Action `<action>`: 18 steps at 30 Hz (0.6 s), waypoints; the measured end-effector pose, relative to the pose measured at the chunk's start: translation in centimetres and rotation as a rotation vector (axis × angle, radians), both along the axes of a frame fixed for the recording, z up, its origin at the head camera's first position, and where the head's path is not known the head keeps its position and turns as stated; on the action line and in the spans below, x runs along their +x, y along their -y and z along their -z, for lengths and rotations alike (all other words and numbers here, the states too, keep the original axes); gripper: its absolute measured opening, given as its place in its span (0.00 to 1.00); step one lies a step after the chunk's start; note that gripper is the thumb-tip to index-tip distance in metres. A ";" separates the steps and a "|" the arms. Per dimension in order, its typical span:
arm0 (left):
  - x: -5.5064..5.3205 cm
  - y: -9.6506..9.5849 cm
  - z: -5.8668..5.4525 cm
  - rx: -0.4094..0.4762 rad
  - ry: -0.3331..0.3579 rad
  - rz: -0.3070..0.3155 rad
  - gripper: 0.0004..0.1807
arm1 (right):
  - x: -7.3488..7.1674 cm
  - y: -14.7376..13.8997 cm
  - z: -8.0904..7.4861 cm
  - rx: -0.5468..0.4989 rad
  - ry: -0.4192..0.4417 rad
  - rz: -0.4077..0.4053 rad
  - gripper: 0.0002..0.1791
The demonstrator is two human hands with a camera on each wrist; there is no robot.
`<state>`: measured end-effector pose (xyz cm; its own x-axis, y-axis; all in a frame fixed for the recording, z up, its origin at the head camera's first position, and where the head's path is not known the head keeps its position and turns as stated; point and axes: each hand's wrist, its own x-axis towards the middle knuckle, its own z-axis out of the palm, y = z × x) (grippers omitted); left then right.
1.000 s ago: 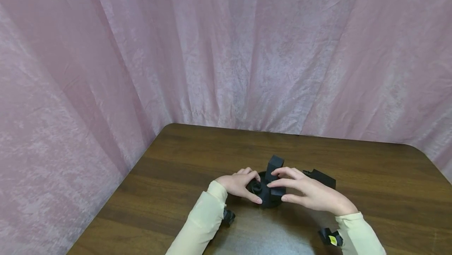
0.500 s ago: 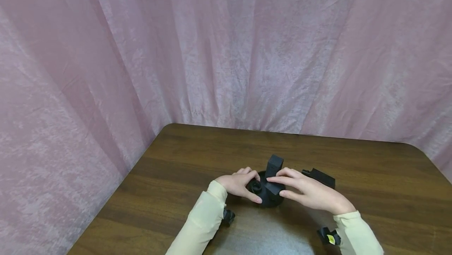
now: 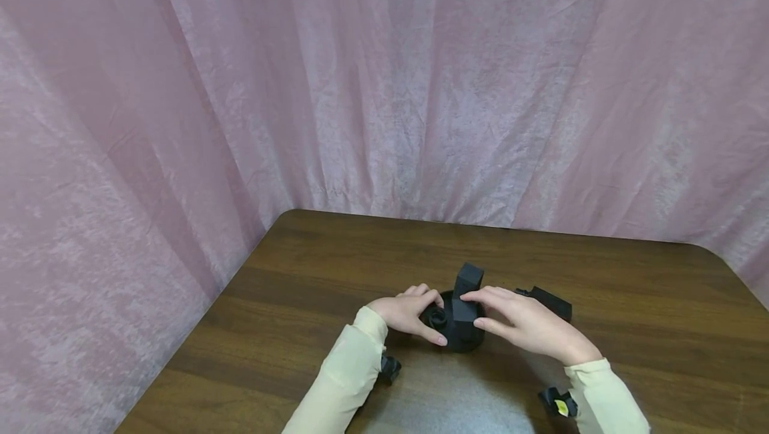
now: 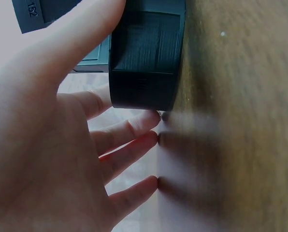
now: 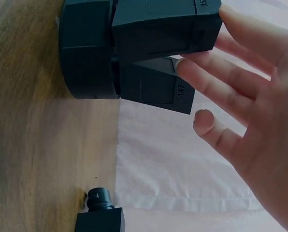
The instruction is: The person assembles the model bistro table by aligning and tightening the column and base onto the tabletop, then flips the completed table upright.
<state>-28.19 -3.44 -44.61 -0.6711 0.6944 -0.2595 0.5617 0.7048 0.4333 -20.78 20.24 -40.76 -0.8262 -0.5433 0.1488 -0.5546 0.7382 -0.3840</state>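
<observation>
A round black base (image 3: 462,342) stands on the table with black angular blocks on top. My left hand (image 3: 406,312) holds the base from the left, thumb at the near side and index finger curled round the far side. On the base, the near block (image 5: 165,31) bears a number partly cut off in the right wrist view. My right hand (image 3: 529,324) pinches this block's upper end, thumb on one side and fingers on the other. Behind it rises another block (image 3: 468,278); a block marked 147 (image 5: 153,86) shows in the right wrist view. A dark round knob (image 3: 436,318) sits at the base's left.
A separate black block with a round stub (image 3: 551,303) lies on the wooden table (image 3: 336,247) beyond my right hand. Pink curtains (image 3: 384,87) hang behind the table's far edge. Small black devices (image 3: 559,402) are strapped at both wrists.
My right thumb and fingers have closed in on the near block. It has turned and shifted slightly left, lining up with the rear block. My left hand has stayed on the base.
</observation>
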 end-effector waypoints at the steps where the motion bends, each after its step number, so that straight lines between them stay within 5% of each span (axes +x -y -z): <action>1: 0.0 0.0 0.0 0.000 0.001 -0.002 0.33 | 0.0 0.0 0.0 -0.004 0.001 -0.006 0.22; 9: 0.1 -0.1 0.1 0.012 -0.010 -0.007 0.33 | 0.0 0.4 0.3 -0.004 -0.016 -0.076 0.22; 18: 0.1 -0.1 0.1 0.008 -0.029 0.017 0.32 | -0.1 0.7 0.7 0.034 -0.104 0.066 0.24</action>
